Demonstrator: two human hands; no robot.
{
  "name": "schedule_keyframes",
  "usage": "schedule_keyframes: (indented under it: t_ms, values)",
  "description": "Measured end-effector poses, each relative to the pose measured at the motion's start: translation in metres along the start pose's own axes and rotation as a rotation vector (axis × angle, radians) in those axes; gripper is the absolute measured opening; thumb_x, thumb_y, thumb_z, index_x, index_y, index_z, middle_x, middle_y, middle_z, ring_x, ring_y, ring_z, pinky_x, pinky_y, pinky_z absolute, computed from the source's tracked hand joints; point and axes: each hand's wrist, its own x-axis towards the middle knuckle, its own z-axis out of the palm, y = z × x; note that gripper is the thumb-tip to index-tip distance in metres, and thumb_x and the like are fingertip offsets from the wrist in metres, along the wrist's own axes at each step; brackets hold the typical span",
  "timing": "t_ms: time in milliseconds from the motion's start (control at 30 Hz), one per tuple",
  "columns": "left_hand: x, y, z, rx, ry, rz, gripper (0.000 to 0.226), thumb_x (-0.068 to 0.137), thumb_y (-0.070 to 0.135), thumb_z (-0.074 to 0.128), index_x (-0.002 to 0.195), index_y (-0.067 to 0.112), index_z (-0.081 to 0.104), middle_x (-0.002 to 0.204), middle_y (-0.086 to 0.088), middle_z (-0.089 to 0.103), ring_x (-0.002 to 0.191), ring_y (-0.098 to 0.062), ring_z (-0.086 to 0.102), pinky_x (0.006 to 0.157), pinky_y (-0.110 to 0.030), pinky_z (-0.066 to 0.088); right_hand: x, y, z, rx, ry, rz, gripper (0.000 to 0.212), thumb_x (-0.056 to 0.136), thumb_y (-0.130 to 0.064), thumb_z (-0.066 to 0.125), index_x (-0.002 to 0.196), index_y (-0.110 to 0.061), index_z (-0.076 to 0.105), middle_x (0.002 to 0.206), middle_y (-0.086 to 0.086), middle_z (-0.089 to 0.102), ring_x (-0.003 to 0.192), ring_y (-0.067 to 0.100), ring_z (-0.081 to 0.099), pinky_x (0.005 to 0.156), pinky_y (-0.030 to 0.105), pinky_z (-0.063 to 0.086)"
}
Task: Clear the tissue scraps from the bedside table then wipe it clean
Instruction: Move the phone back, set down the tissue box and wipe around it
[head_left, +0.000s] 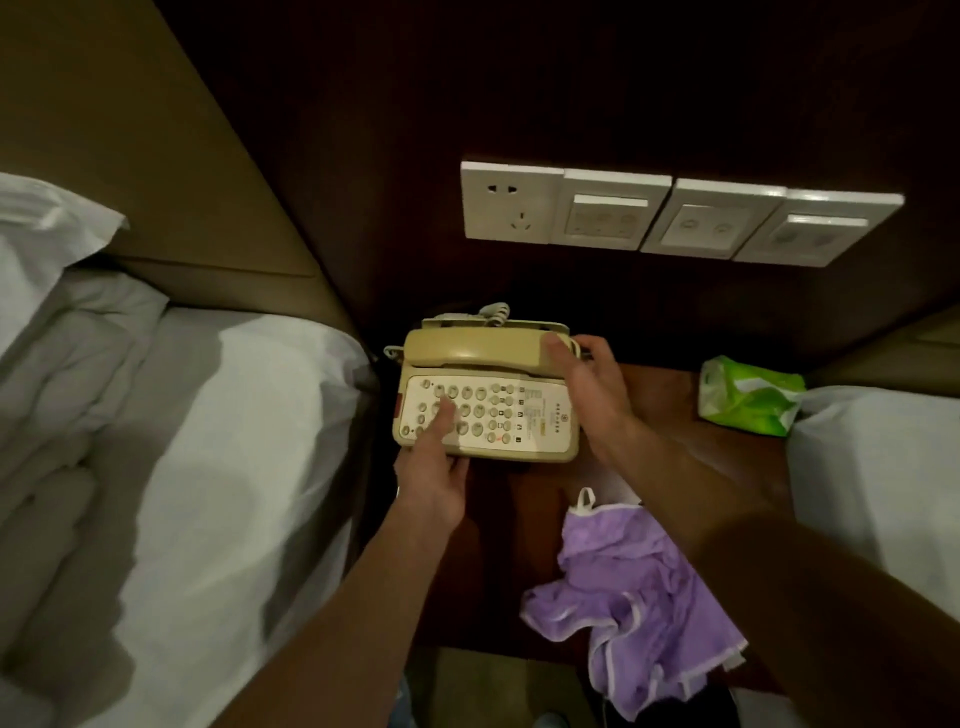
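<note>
Between two beds, a dark wooden bedside table (670, 395) is seen from above. The left bed (218, 467) is covered in white sheets, with a pillow (47, 244) at its head; only a white corner of the right bed (872, 467) is shown. On the dark wall above the table, a row of white sockets and switches (675, 213) is mounted.

A crumpled purple cloth (639, 597) with a white hem is laid on the near right part of the table, partly over its front edge. A beige telephone (498, 410) is placed at the back left of the table, its handset (467, 351) in the cradle and its coiled cord bunched behind. A green tissue pack (748, 397) is set at the far right of the table, touching the right bed.

The telephone is gripped by both hands. Its near left corner is held by the left hand (436, 478), thumb on the keypad and fingers curled underneath. Its far right end is clasped by the right hand (587, 384), thumb on the handset and fingers wrapped behind.
</note>
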Motion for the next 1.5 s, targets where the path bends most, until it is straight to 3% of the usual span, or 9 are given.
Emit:
schedule_keyframes:
  t_ms: [267, 467, 700, 800, 900, 1100, 1267, 1367, 1500]
  values:
    - [0.002, -0.005, -0.019, 0.026, -0.152, 0.020, 0.061, 0.081, 0.024, 0.086, 0.132, 0.038, 0.057, 0.117, 0.001, 0.077, 0.115, -0.023, 0.069, 0.107, -0.049, 0.049, -0.011, -0.006, 0.009, -0.057, 0.039, 0.117, 0.046, 0.090, -0.060, 0.064, 0.100, -0.019, 0.046, 0.103, 0.004, 0.065, 0.084, 0.017, 0.061, 0.065, 0.033, 0.047]
    - [0.010, 0.024, -0.041, 0.125, -0.248, 0.061, 0.066, 0.082, 0.020, 0.085, 0.139, 0.032, 0.054, 0.122, -0.003, 0.075, 0.114, -0.026, 0.072, 0.103, -0.055, 0.052, -0.039, 0.021, 0.022, -0.122, -0.034, 0.187, 0.036, 0.094, -0.061, 0.057, 0.101, -0.026, 0.049, 0.106, -0.005, 0.060, 0.101, 0.020, 0.060, 0.095, 0.051, 0.052]
    - [0.024, 0.077, -0.049, 0.367, -0.300, 0.118, 0.070, 0.076, 0.025, 0.086, 0.138, 0.033, 0.054, 0.120, -0.002, 0.076, 0.112, -0.026, 0.073, 0.097, -0.051, 0.055, -0.014, 0.028, -0.003, -0.567, 0.152, -0.047, 0.027, 0.101, -0.041, 0.056, 0.105, -0.014, 0.057, 0.109, 0.007, 0.060, 0.087, 0.021, 0.061, 0.077, 0.033, 0.053]
    - [0.031, 0.096, -0.063, 0.377, -0.306, 0.094, 0.069, 0.077, 0.024, 0.083, 0.140, 0.027, 0.056, 0.122, -0.008, 0.075, 0.113, -0.030, 0.072, 0.091, -0.048, 0.057, 0.008, 0.041, -0.017, -0.487, 0.139, 0.124, 0.072, 0.072, -0.066, 0.076, 0.120, -0.018, 0.052, 0.124, 0.006, 0.054, 0.105, 0.025, 0.059, 0.093, 0.043, 0.055]
    - [0.036, 0.113, -0.079, 0.391, -0.307, 0.059, 0.059, 0.084, 0.024, 0.077, 0.140, 0.021, 0.058, 0.121, -0.010, 0.075, 0.105, -0.028, 0.075, 0.073, -0.042, 0.063, 0.037, 0.073, -0.015, -0.395, 0.098, 0.229, 0.113, 0.036, -0.089, 0.068, 0.126, -0.023, 0.050, 0.129, 0.007, 0.059, 0.112, 0.029, 0.061, 0.095, 0.049, 0.056]
    - [0.046, 0.130, -0.089, 0.449, -0.315, 0.045, 0.060, 0.084, 0.025, 0.077, 0.141, 0.021, 0.059, 0.122, -0.011, 0.075, 0.107, -0.029, 0.075, 0.071, -0.041, 0.064, 0.041, 0.032, 0.018, -0.501, 0.180, 0.281, 0.113, 0.071, -0.075, 0.067, 0.153, -0.014, 0.019, 0.151, 0.018, 0.040, 0.133, 0.042, 0.047, 0.106, 0.053, 0.047]
    - [0.044, 0.134, -0.071, 0.522, -0.364, 0.056, 0.056, 0.089, 0.021, 0.074, 0.142, 0.021, 0.056, 0.122, -0.012, 0.075, 0.108, -0.031, 0.074, 0.084, -0.046, 0.060, 0.058, 0.031, 0.015, -0.521, 0.199, 0.300, 0.088, 0.074, -0.059, 0.069, 0.138, -0.009, 0.035, 0.132, 0.017, 0.053, 0.113, 0.040, 0.060, 0.090, 0.054, 0.057]
    - [0.040, 0.133, -0.060, 0.558, -0.389, 0.042, 0.052, 0.089, 0.020, 0.073, 0.139, 0.021, 0.059, 0.120, -0.013, 0.075, 0.106, -0.031, 0.075, 0.073, -0.042, 0.064, 0.053, 0.039, -0.003, -0.559, 0.253, 0.257, 0.085, 0.074, -0.063, 0.066, 0.133, -0.006, 0.044, 0.127, 0.014, 0.059, 0.109, 0.038, 0.063, 0.088, 0.045, 0.058]
    - [0.040, 0.125, -0.048, 0.612, -0.393, 0.021, 0.049, 0.087, 0.021, 0.075, 0.134, 0.018, 0.063, 0.116, -0.012, 0.076, 0.101, -0.029, 0.076, 0.070, -0.038, 0.065, 0.040, 0.048, -0.048, -0.638, 0.357, 0.205, 0.091, 0.086, -0.056, 0.065, 0.148, 0.001, 0.030, 0.140, 0.022, 0.050, 0.121, 0.042, 0.057, 0.099, 0.045, 0.052]
